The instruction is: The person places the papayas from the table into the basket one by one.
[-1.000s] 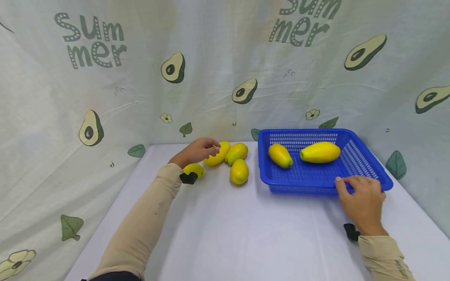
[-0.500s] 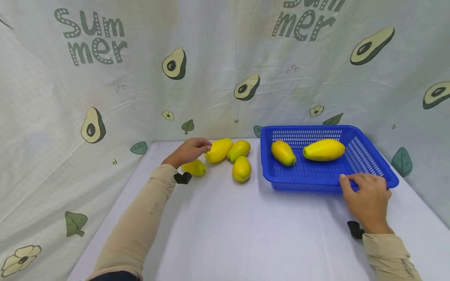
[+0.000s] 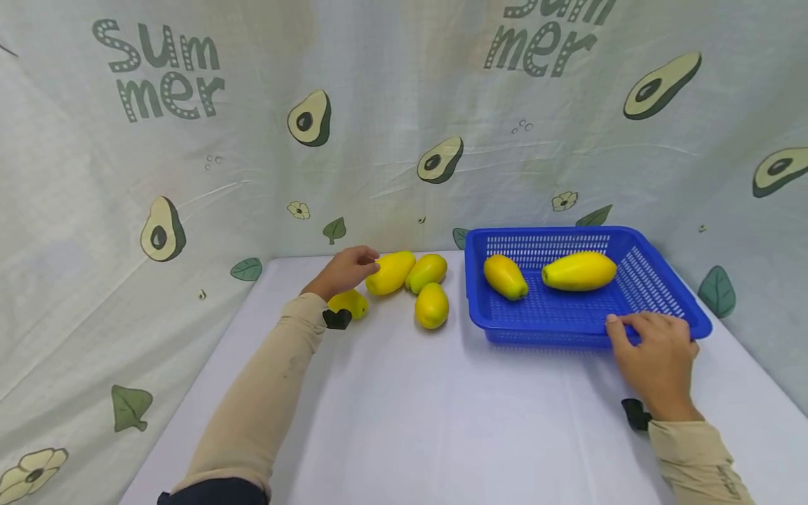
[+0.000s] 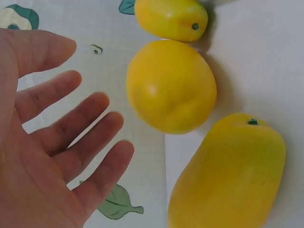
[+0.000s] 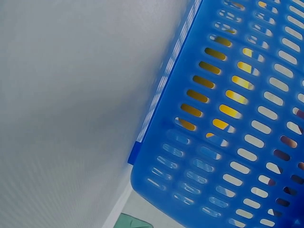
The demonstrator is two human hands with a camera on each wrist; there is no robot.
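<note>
My left hand point(image 3: 347, 270) hovers with fingers loosely extended and nothing in it. It is beside a large yellow papaya-like fruit point(image 3: 391, 273) and above a smaller yellow-green fruit point(image 3: 351, 304) partly hidden by the wrist. In the left wrist view, the spread fingers are apart from a rounded yellow fruit point(image 4: 171, 88) and a longer one point(image 4: 230, 178). At the right, my right hand point(image 3: 659, 361) grips the near rim of a blue slotted plastic basket point(image 3: 543, 337), its thumb on the rim. Two yellow papayas lie inside, one upright-angled point(image 3: 505, 277), one lying sideways point(image 3: 578, 272).
Two more yellow fruits, one behind point(image 3: 426, 273) and one nearer point(image 3: 432, 306), lie between the left hand and the basket. A white cloth covers the table point(image 3: 442, 414). A printed curtain point(image 3: 372, 91) hangs around its back and sides.
My left hand has drawn slightly left, off the large yellow fruit that it overlapped a second ago. My right hand keeps its place on the basket rim. The head view shifts a little.
</note>
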